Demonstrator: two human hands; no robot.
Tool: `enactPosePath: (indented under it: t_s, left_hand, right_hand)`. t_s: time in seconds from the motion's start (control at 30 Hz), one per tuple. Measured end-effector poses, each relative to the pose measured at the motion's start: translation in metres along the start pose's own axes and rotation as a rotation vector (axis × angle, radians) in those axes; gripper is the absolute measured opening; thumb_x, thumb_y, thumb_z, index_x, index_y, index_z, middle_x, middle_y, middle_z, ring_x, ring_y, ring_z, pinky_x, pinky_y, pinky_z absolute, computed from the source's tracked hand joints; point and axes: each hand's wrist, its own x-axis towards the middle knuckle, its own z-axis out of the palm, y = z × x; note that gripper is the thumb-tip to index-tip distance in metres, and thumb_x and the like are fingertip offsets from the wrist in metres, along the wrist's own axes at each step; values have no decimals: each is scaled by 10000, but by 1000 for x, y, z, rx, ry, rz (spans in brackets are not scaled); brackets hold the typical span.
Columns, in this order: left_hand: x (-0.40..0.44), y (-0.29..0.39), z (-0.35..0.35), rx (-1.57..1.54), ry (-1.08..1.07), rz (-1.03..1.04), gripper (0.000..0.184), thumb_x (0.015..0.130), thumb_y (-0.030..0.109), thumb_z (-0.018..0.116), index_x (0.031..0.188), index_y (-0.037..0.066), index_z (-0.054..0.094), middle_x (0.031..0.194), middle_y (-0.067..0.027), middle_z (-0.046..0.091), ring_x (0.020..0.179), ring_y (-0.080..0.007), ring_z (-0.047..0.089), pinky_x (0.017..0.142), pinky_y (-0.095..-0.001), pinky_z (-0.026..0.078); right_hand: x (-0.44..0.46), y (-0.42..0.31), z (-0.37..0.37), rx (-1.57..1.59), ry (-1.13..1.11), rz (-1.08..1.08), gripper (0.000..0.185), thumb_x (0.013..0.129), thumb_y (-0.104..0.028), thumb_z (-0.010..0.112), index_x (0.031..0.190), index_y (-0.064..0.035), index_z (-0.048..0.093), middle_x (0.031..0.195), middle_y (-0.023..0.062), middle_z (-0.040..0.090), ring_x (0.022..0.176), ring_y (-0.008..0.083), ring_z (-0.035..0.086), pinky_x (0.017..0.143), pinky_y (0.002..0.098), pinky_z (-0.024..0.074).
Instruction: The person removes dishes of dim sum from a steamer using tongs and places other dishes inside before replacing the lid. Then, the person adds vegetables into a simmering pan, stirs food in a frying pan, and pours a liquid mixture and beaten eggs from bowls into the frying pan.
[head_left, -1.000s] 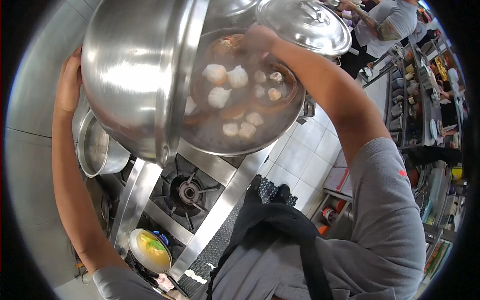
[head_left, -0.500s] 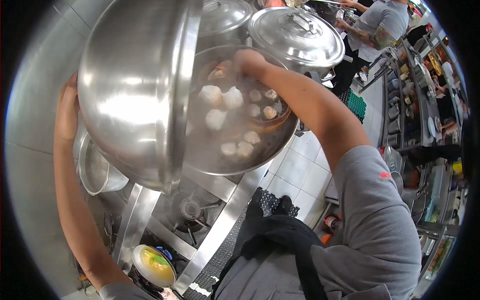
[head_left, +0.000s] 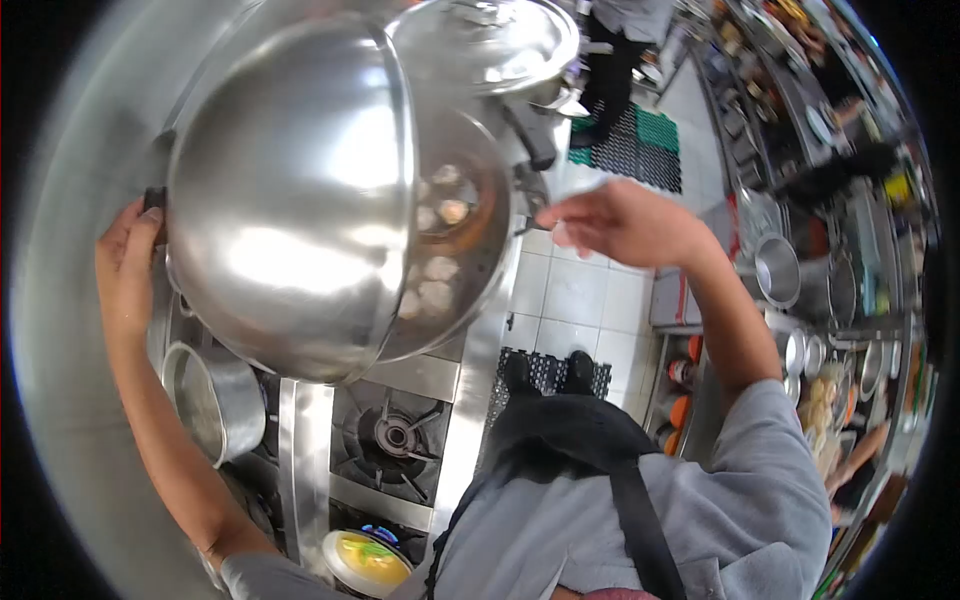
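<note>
My left hand (head_left: pixel 128 265) is closed around the black handle of a large domed steel lid (head_left: pixel 270 200). The lid hangs tilted over a wide steamer pan (head_left: pixel 485 255) and hides its left part. On the pan's visible right side lie several dumplings (head_left: pixel 437 290), some inside a round ring-like edge. My right hand (head_left: pixel 635 225) is slightly blurred, its fingers pointing left with nothing seen in them. It hovers right of the pan, close to the pan's side handle (head_left: pixel 532 195); I cannot tell whether they touch.
Behind the steamer stands a lidded steel pot (head_left: pixel 490 45). A gas burner (head_left: pixel 397 435), a deep aluminium pot (head_left: pixel 235 400) and a small pan of yellow food (head_left: pixel 368 562) over a blue flame are in front. Another person (head_left: pixel 615 50) stands beyond; shelves line the right.
My right hand has pulled back from over the dumplings to the pan's right side. The lid now covers more of the dumplings. My view has shifted too.
</note>
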Motion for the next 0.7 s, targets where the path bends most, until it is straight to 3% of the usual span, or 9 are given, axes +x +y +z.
enactPosePath:
  t_s: [0.1,0.13,0.17,0.2,0.3,0.43,0.5,0.6,0.7]
  left_hand:
    - [-7,71,57,486,70,83,649,922,431,651,1311,-88,648,1146,-237,732,1110,-326,680,981,-392,489]
    - [-5,78,74,544,50,186,635,893,411,694,1292,-81,652,1051,-221,736,983,-312,687,913,-376,505]
    - [-5,71,96,371,35,164,649,901,423,688,1287,-97,641,1137,-275,716,1056,-354,684,956,-390,502]
    - [3,69,106,684,1,296,615,929,406,673,1292,-90,642,1211,-287,695,1119,-373,673,992,-396,495]
    - [32,56,137,716,-202,280,649,1001,526,562,1333,-25,647,1287,-234,685,1166,-380,660,1010,-430,491]
    - [58,61,146,755,-294,382,650,1022,524,536,1342,-32,637,1287,-230,684,1160,-382,658,1016,-424,487]
    - [49,86,164,770,-310,400,651,1023,525,532,1348,-31,631,1296,-230,678,1169,-382,652,1021,-424,483]
    - [36,117,197,773,-333,445,654,1025,526,527,1356,-30,624,1310,-230,669,1182,-383,643,1029,-425,477]
    - [19,149,225,782,-358,473,657,1027,527,521,1365,-28,616,1323,-230,659,1195,-383,634,1036,-425,471]
  right_hand:
    - [-87,45,32,-21,49,194,381,1006,-248,620,1291,-1,676,938,152,759,802,194,733,771,353,567]
    - [-126,61,42,-4,109,285,381,1005,-246,620,1294,-3,674,956,165,763,816,208,741,778,366,568]
    - [-158,77,56,7,124,311,390,996,-248,629,1305,-13,669,998,196,763,882,281,749,817,413,564]
    - [-192,86,68,-35,150,350,414,993,-288,633,1309,-23,667,1021,209,758,923,325,737,848,433,553]
    - [-306,100,104,-37,369,521,442,992,-373,619,1258,-26,687,1021,203,750,976,364,716,884,469,542]
    - [-483,113,134,-25,737,1054,421,969,-408,617,1215,-82,721,1052,200,746,996,382,705,890,486,542]
    - [-584,137,169,3,884,1553,420,953,-425,618,1193,-100,732,1064,199,744,1003,385,705,897,488,544]
    - [-725,141,252,-171,1242,1895,424,960,-396,621,1122,-17,721,1112,253,722,1054,405,699,931,502,539]
    - [-848,167,339,64,1188,2162,430,944,-344,612,1202,-12,705,1184,264,702,1154,409,662,1002,464,518]
